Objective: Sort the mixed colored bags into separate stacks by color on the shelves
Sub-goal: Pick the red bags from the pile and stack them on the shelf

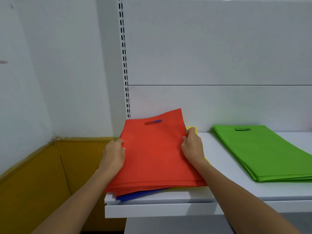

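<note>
A stack of red bags lies at the left end of the white shelf, its far edge lifted off the pile. Blue bags and yellow bags show beneath it at the front and right edges. My left hand grips the red stack's left edge. My right hand grips its right edge, thumb on top. A separate stack of green bags lies flat on the same shelf to the right.
A slotted upright and white back panel stand behind the shelf. A wall with a yellow lower band is to the left. Bare shelf surface lies between the red and green stacks.
</note>
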A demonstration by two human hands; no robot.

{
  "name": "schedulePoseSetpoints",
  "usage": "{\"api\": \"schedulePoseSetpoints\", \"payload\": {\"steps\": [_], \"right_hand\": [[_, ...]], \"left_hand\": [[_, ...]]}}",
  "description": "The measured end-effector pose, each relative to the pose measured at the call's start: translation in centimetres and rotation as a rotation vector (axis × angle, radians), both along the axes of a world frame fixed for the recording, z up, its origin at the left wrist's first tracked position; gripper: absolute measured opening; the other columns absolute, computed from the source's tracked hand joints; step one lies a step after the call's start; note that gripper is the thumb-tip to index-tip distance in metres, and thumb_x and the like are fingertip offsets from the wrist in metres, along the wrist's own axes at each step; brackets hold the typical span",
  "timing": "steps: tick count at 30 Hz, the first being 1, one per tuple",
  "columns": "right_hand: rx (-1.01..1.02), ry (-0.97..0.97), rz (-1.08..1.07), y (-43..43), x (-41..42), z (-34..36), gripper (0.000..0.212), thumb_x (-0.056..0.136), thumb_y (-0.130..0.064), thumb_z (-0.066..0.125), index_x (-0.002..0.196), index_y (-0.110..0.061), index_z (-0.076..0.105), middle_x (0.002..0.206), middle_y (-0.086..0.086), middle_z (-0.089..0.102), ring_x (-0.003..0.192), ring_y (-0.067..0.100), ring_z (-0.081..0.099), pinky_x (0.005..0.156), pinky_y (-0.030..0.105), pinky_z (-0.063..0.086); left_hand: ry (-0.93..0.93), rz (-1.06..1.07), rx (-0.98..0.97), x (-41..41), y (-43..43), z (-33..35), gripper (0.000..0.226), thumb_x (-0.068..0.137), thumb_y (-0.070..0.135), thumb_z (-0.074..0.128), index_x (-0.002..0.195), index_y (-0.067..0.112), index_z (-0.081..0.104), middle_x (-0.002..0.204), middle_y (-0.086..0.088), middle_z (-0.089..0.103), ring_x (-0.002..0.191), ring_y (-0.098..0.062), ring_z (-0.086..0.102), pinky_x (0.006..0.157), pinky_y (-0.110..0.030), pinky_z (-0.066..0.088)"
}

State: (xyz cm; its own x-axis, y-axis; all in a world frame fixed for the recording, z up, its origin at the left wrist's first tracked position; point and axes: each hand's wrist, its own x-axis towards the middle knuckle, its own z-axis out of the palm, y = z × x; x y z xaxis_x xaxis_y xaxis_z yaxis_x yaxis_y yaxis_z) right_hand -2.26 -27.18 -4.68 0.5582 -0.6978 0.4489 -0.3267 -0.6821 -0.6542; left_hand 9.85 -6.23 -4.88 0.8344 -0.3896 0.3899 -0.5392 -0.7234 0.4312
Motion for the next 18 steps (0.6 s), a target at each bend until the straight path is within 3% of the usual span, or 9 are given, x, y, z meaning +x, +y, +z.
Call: {"api": "schedulePoseSetpoints", "payload": {"steps": [3,6,9,14,18], "right_hand": [[0.048,-0.005,0.028,-0.2,-0.1,0.6,0.032,0.089,0.001,0.042,0.121,-0.002,0.04,0.099,0.022,0.06,0.094,0.04,0.055,0.067,0.034,0.033],[-0.005,0.076,0.066,-0.5,-0.4,1.3,0.045,0.085,0.003,0.04,0.129,-0.007,0.045,0.116,0.019,0.06,0.107,0.035,0.054,0.079,0.033,0.039],[-0.039,0.124,0.062,-0.6,-0.9,2.1,0.04,0.087,-0.001,0.04,0.124,-0.004,0.054,0.124,0.016,0.059,0.115,0.031,0.052,0.093,0.032,0.04],[-0.126,0.125,0.008,-0.9,-2.2,2.8,0.027,0.092,-0.01,0.044,0.111,-0.001,0.061,0.113,0.017,0.063,0.109,0.033,0.055,0.09,0.038,0.044],[-0.154,0.172,-0.067,-2.5,-5.3,4.0,0.035,0.088,-0.002,0.045,0.12,-0.004,0.058,0.121,0.017,0.061,0.114,0.033,0.053,0.095,0.038,0.043]], "left_hand": [[-0.011,-0.054,-0.082,0.1,0.4,0.5,0.029,0.087,0.009,0.059,0.116,0.004,0.061,0.116,-0.017,0.062,0.109,-0.031,0.056,0.096,-0.034,0.038],[0.0,-0.07,-0.155,-0.1,0.7,1.1,0.026,0.086,0.008,0.061,0.111,0.001,0.065,0.112,-0.017,0.066,0.105,-0.03,0.06,0.094,-0.031,0.038],[0.018,-0.095,-0.155,-0.3,0.8,1.7,0.024,0.09,0.01,0.056,0.11,0.003,0.067,0.116,-0.013,0.066,0.11,-0.027,0.059,0.096,-0.028,0.037],[0.035,-0.177,-0.114,-1.2,0.1,2.9,0.032,0.092,0.009,0.05,0.122,0.005,0.059,0.128,-0.011,0.058,0.121,-0.023,0.052,0.101,-0.024,0.032],[0.03,-0.268,-0.129,-2.6,-2.0,3.7,0.028,0.086,0.006,0.061,0.114,0.01,0.066,0.117,-0.008,0.066,0.107,-0.02,0.06,0.091,-0.016,0.034]]}}
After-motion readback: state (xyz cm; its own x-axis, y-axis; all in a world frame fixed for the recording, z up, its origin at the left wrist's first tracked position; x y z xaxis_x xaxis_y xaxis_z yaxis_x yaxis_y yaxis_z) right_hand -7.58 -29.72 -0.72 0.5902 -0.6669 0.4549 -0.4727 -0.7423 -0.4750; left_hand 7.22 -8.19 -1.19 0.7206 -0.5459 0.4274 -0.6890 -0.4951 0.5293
